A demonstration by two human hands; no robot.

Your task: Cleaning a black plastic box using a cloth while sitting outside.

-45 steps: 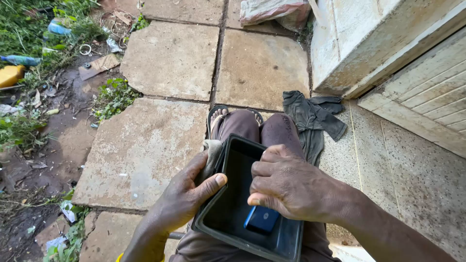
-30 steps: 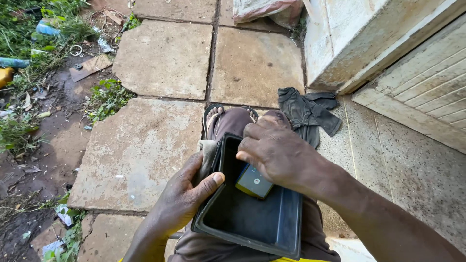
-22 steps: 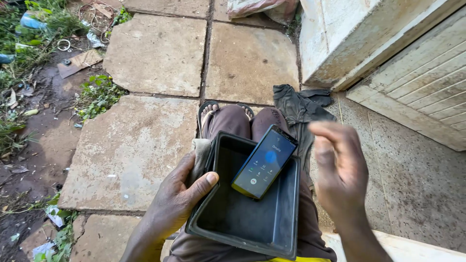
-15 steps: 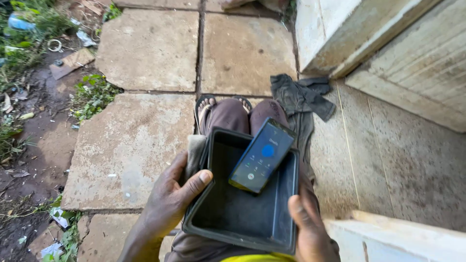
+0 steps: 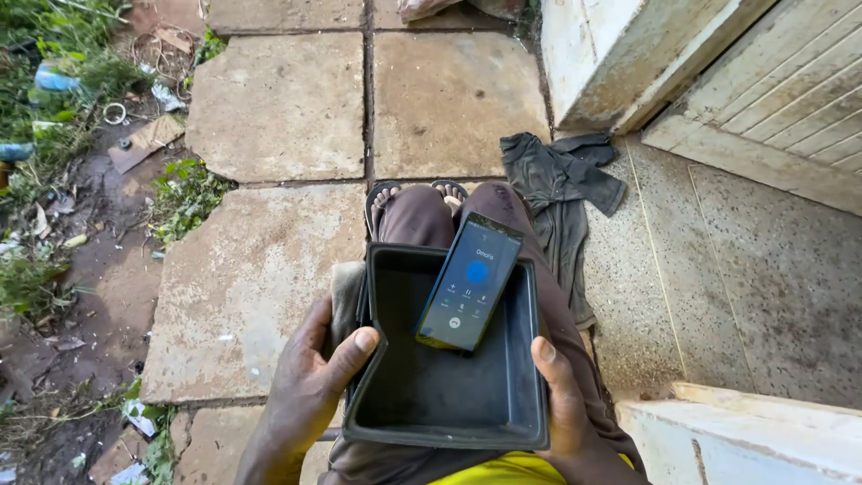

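Head view | left hand [image 5: 310,395] and right hand [image 5: 566,409] each grip black tray [image 5: 449,404] sides; phone [image 5: 470,283] leans inside

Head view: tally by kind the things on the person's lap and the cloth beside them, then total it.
Black tray, held at its sides by the left hand and right hand: 1
Phone with lit screen, leaning in the tray: 1
Dark cloth on the ground: 1
Total: 3
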